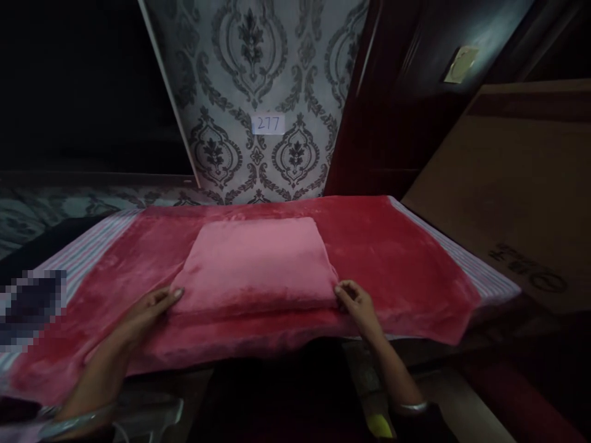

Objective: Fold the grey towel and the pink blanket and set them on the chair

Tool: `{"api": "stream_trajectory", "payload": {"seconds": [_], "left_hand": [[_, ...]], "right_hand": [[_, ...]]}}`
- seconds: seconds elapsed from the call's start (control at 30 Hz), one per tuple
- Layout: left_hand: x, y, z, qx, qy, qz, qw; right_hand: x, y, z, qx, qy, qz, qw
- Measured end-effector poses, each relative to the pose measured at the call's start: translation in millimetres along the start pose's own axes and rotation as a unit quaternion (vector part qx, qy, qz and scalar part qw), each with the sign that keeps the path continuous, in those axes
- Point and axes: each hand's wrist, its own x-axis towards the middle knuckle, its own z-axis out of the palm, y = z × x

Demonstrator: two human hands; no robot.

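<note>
Over on the red blanket, the left hand and right hand flank a folded pink cloth, fingers pinching its near corners.

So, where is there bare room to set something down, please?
On the red cover, one bare patch lies between the folded pink cloth and the right striped edge; another lies left of that cloth. The middle is crowded: left hand and right hand at the cloth's near corners.

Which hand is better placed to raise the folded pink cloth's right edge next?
Probably the right hand: its fingers touch the folded pink cloth there, while the left hand is at the opposite edge.
</note>
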Motion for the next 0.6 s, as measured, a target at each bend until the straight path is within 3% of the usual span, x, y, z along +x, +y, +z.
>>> {"api": "stream_trajectory", "payload": {"seconds": [0.1,0.23,0.3,0.47,0.6], "left_hand": [[-3,-3,3.1,-0.097,-0.075,-0.032,0.992],[-4,-5,2.1,-0.15,-0.051,-0.027,0.987],[-3,-4,1.2,-0.134,-0.052,-0.026,0.989],[12,-7,-0.4,-0.079,-0.062,-0.021,0.995],[25,-13,-1.6,-0.01,-0.003,0.036,0.999]], "right_hand": [[2,-1,1,-0.036,-0.002,-0.027,0.999],[4,-4,3,-0.028,0.028,-0.068,0.997],[4,-3,4,-0.028,0.038,-0.069,0.997],[2,8,6,-0.027,-0.012,-0.013,0.999],[-2,10,6,-0.015,0.01,-0.025,1.0]]}}
